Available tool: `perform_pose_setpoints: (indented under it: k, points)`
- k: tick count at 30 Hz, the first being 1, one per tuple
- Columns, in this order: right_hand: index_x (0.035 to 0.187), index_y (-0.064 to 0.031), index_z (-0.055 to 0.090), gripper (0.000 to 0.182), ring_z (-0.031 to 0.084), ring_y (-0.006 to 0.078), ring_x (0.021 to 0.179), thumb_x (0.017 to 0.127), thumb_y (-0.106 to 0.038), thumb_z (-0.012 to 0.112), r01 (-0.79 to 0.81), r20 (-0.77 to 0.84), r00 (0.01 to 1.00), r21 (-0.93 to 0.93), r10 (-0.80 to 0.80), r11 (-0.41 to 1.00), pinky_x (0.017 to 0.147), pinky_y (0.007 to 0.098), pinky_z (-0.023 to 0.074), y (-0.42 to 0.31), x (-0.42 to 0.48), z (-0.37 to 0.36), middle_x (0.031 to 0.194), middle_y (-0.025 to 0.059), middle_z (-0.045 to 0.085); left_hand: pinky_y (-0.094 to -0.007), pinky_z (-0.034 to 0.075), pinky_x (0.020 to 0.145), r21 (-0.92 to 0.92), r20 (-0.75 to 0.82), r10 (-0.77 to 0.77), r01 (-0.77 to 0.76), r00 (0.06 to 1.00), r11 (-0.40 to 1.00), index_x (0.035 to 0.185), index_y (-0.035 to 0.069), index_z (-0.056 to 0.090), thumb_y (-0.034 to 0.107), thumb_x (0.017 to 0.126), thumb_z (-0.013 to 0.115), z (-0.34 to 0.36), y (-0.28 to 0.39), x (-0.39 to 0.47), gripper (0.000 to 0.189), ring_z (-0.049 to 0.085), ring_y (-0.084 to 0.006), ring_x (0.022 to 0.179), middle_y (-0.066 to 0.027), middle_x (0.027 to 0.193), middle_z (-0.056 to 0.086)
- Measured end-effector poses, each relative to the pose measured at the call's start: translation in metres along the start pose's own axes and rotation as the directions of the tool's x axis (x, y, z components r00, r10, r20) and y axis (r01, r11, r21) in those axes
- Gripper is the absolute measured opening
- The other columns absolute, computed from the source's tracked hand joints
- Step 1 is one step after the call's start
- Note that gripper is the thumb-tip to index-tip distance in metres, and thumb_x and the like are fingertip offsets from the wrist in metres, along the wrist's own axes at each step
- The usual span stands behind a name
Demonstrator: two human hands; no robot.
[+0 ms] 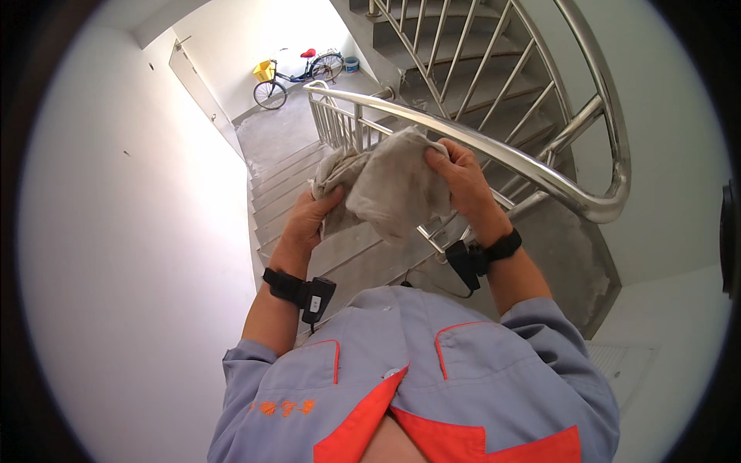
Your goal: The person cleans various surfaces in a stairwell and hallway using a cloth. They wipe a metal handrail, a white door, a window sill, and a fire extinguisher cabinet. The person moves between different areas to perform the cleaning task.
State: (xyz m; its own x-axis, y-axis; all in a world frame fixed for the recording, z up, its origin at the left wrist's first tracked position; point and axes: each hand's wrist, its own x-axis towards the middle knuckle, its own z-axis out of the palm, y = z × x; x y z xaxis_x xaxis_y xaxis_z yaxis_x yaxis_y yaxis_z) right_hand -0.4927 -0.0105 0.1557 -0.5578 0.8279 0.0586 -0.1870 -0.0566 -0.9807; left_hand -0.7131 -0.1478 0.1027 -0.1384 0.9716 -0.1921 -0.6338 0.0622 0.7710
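A crumpled, stained grey-beige cloth (pixel 393 185) is stretched between my two hands, in front of my chest and above the stairs. My left hand (pixel 312 211) grips its bunched left end, thumb on top. At the upper right corner my right hand (pixel 463 173) pinches the cloth between thumb and fingers. Just beyond and beside the cloth runs a polished metal handrail (pixel 492 136), close to my right hand; whether the cloth touches it I cannot tell. A black strapped device sits on each wrist.
Concrete steps (pixel 283 199) descend ahead to a landing (pixel 272 136). A bicycle (pixel 295 75) with a yellow basket stands there, near a blue bucket (pixel 351 64) and a door (pixel 200 87). More stairs (pixel 457 75) rise at the right behind metal balusters. A white wall (pixel 133 231) bounds the left.
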Motion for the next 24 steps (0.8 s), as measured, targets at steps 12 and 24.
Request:
perform_pose_setpoints:
  k: [12,24]
  points:
    - [0.08,-0.0028,0.059,0.016,0.042,0.0022,0.058,0.087,-0.018,0.059,0.174,-0.247,0.946,-0.158,-0.209,0.972,0.05,0.0202,0.0366,-0.011,-0.004,0.002,0.067,-0.0038,0.053,-0.0324,0.052,0.079,-0.137,-0.255,0.06,-0.097,0.965,0.986,0.114,0.0,0.054,0.014,0.086,0.06,-0.03,-0.026,0.009,0.032,0.061,-0.0203,0.092,-0.009,0.105,0.062]
    - [0.115,-0.0006,0.052,0.046,0.06,0.0152,0.085,0.072,-0.002,0.068,0.391,0.028,0.905,-0.442,-0.424,0.807,0.077,0.0252,0.0492,-0.006,-0.034,0.048,0.105,0.0081,0.058,-0.0374,0.049,0.089,-0.411,0.023,0.114,-0.095,0.993,0.907,0.121,0.0,0.047,0.017,0.092,0.051,0.037,-0.008,0.008,0.034,0.057,-0.0232,0.104,-0.0106,0.116,0.057]
